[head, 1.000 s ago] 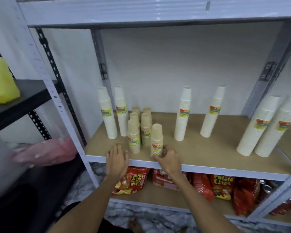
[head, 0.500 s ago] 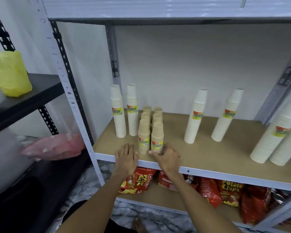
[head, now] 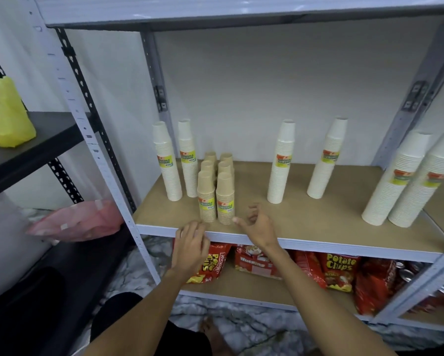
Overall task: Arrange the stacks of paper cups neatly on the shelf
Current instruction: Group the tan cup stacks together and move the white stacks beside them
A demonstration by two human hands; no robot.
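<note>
Wide white cup stacks (head: 395, 181): two, side by side on the shelf (head: 318, 222), well off to the right of the right grip (head: 257, 224) and further back. Two slimmer white stacks (head: 281, 163) stand apart from each other, beyond the right grip toward the wall. Another slim white pair (head: 167, 163) stands close together, behind and slightly left of the left grip (head: 190, 245). Chip bags (head: 340, 271) lie on the level below both grips. Six short brown stacks (head: 225, 199) in two files of three, just beyond both grips, front pair near the shelf lip. Left grip: released, fingers lying on the shelf's front edge, holding nothing. Right grip: released, fingers loosely curled over the board, holding nothing. Its thumb tip sits right at the base of the front right brown stack; can't tell if it touches.
</note>
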